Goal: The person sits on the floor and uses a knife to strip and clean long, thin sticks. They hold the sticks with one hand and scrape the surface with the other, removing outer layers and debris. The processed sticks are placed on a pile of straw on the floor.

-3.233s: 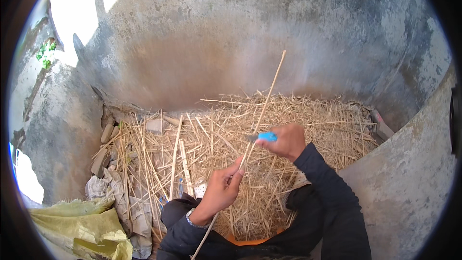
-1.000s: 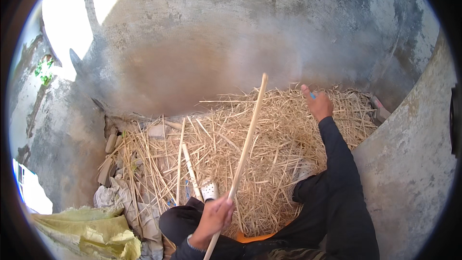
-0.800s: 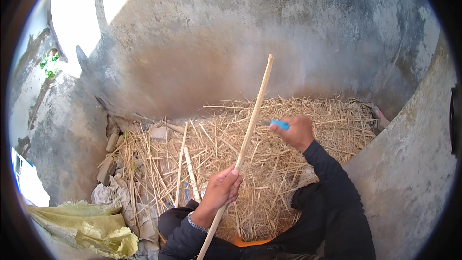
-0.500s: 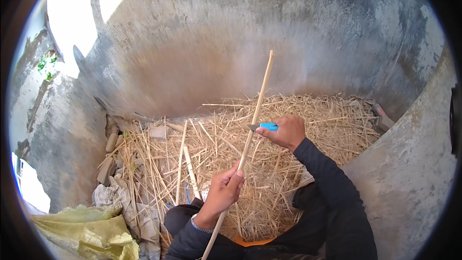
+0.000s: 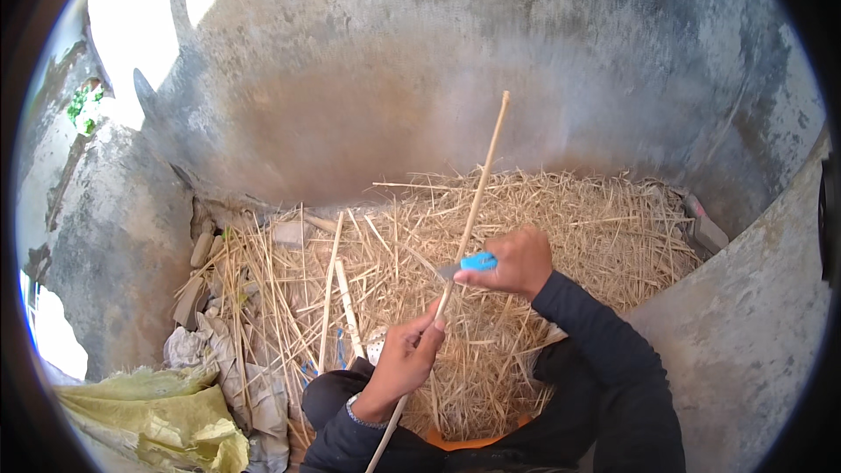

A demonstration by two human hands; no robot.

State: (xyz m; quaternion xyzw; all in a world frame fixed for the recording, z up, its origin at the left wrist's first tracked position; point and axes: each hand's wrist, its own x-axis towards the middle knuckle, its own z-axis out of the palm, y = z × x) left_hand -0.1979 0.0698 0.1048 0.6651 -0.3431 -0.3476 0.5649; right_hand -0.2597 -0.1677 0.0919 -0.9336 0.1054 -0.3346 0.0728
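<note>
A long pale wooden stick, perhaps bamboo (image 5: 480,188), slants up from the lower edge toward the wall. My left hand (image 5: 405,357) grips it low down, thumb along its side. Closed round a blue-handled utility knife (image 5: 477,261) is my right hand (image 5: 519,264), just above and right of the left one. The knife's blade lies against the stick, a short way above my left fingers. A thin sliver seems to stick out leftward beside the blade. Part of the knife's handle is hidden in my fist.
Straw-like shavings (image 5: 596,219) cover the floor under my hands. Loose strips (image 5: 346,307) lie to the left, with a yellow sack (image 5: 158,420) and crumpled pale cloth (image 5: 263,398) nearer. A concrete wall (image 5: 394,79) rises ahead; another slopes along the right. A block (image 5: 703,228) sits in the far right corner.
My right hand and the knife have slid down the stick toward my left hand, the blade tilting. The stick's top has shifted slightly right. My left hand keeps its grip.
</note>
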